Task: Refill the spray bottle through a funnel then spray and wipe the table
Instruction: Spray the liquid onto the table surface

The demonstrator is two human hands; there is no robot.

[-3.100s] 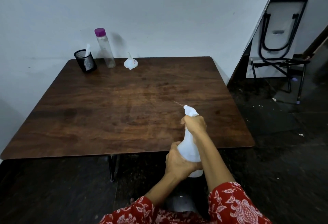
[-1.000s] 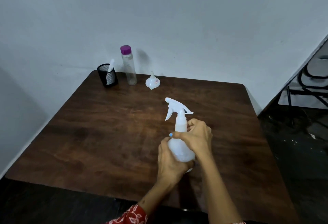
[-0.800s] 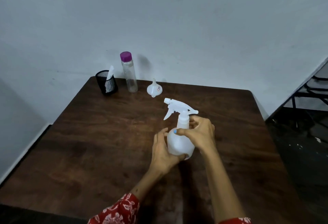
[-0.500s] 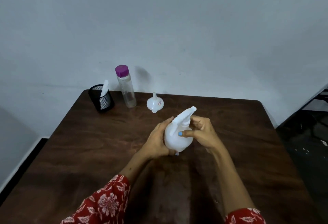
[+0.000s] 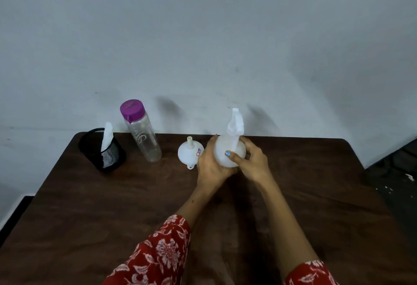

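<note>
Starting far to the left of both hands: black mesh cup point(image 5: 108, 152) on the dark wood table point(image 5: 112, 212), white cloth or tissue point(image 5: 106, 136) sticking up out of it. Next toward the hands, clear water bottle point(image 5: 144, 138) with purple cap, upright, near the wall. White funnel point(image 5: 188, 152) sits upside down, spout up, just left of the left hand point(image 5: 211, 167), its edge partly hidden behind the fingers. Left hand cups the spray bottle point(image 5: 228, 151) from the left and underneath, fingers curled round the round white body. Spray bottle is between the two hands, held over the far part of the table, trigger head pointing up; can't tell if the base touches the wood. Right hand point(image 5: 250, 160) grips the bottle from the right, thumb with a blue nail pressed across the front of the body, fingers wrapped behind. Red floral sleeves at both forearms.
</note>
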